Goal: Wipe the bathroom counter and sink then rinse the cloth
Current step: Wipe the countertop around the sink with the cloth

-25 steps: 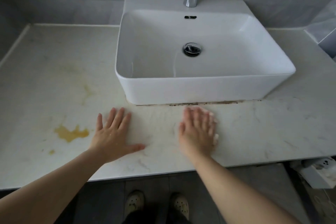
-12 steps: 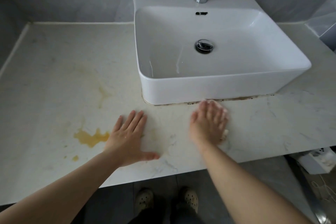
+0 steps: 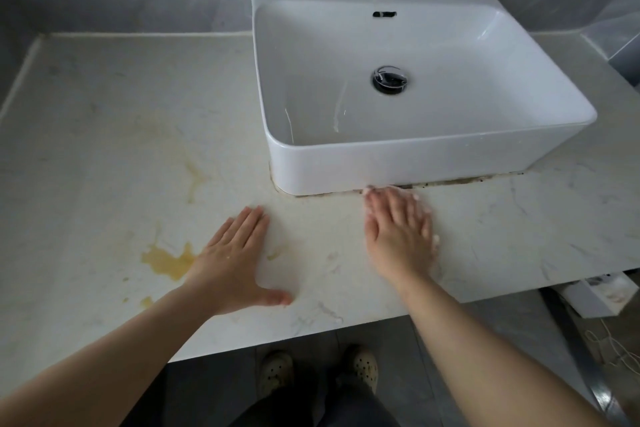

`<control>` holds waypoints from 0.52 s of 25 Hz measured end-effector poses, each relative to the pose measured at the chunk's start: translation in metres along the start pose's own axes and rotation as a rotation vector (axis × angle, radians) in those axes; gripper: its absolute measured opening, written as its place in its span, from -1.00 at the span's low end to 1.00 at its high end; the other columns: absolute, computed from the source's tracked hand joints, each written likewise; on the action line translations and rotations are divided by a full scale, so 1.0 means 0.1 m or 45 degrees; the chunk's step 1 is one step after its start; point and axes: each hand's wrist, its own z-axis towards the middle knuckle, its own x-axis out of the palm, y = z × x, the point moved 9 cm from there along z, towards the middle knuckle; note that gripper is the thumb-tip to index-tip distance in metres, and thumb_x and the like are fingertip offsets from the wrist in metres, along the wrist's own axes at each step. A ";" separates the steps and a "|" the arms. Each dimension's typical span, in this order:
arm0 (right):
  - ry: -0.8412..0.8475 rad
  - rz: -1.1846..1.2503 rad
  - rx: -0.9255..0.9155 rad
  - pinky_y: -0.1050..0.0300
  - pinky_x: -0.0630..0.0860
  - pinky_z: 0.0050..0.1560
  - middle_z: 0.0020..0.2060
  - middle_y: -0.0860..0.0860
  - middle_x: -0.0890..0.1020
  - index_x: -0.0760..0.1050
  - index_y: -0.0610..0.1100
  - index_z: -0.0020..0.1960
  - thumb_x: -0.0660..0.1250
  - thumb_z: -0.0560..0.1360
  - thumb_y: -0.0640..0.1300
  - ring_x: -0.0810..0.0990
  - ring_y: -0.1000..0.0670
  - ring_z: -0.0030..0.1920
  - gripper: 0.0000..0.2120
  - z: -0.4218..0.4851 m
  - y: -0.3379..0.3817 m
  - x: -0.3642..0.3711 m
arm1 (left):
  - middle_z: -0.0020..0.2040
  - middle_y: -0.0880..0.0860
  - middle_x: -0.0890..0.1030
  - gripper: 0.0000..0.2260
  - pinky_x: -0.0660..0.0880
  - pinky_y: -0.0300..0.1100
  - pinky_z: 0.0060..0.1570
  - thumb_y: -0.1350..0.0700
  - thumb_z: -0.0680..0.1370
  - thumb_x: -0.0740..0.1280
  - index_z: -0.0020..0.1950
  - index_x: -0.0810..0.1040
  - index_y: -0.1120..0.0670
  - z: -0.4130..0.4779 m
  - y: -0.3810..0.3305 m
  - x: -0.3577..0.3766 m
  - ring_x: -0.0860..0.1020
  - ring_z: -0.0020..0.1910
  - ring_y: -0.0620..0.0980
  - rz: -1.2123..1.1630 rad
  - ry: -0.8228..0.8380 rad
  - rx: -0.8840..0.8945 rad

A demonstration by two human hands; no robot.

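Our right hand (image 3: 398,236) presses flat on a pale cloth (image 3: 435,238), left hand (image 3: 232,260) open on the white marble counter (image 3: 104,149); we reckon yellow stain (image 3: 169,262), white ceramic sink (image 3: 381,163) and rinse remain.

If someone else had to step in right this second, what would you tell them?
Left hand: flat on the counter, holding nothing.
Right hand: fingers straight, pressing the cloth onto the counter just in front of the sink.
Done: cannot tell how much is wiped.
To do: the yellow stain beside the left hand, the dark grime along the sink's base, the basin, then rinsing the cloth.
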 end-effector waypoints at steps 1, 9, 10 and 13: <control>-0.008 0.041 0.182 -0.14 -0.22 0.49 0.55 0.05 -0.02 -0.05 0.13 0.52 -0.22 0.57 0.12 -0.13 -0.10 0.53 -0.48 -0.01 -0.05 0.00 | 0.43 -0.05 -0.42 0.26 -0.39 -0.17 0.38 -0.63 -0.01 -0.12 0.48 -0.36 0.08 0.00 -0.01 0.01 -0.45 0.39 -0.11 -0.002 0.002 0.000; 0.008 0.016 -0.578 -0.16 -0.08 0.50 0.51 0.06 0.18 0.11 0.12 0.50 -0.14 0.57 0.11 0.06 -0.13 0.52 -0.50 -0.48 1.08 0.13 | 0.37 -0.02 -0.47 0.17 -0.40 -0.17 0.36 -0.57 0.09 -0.05 0.43 -0.44 0.09 0.00 0.02 0.05 -0.47 0.37 -0.09 0.090 0.037 0.085; -0.019 -0.049 -0.599 -0.14 0.02 0.49 0.49 0.07 0.23 0.13 0.14 0.48 -0.14 0.57 0.12 0.13 -0.11 0.51 -0.52 -0.51 0.88 0.14 | 0.38 -0.02 -0.48 0.15 -0.40 -0.15 0.37 -0.57 0.10 -0.05 0.39 -0.47 0.08 0.00 0.02 0.04 -0.47 0.38 -0.08 0.090 0.032 0.088; -0.033 -0.118 -0.064 -0.16 0.02 0.48 0.52 0.06 0.14 0.03 0.16 0.50 -0.26 0.50 0.16 0.07 -0.09 0.52 -0.43 -0.35 -0.14 0.03 | 0.39 -0.03 -0.47 0.14 -0.39 -0.07 0.40 -0.58 0.11 -0.04 0.40 -0.46 0.06 -0.01 0.02 0.05 -0.47 0.39 -0.07 0.078 0.010 0.086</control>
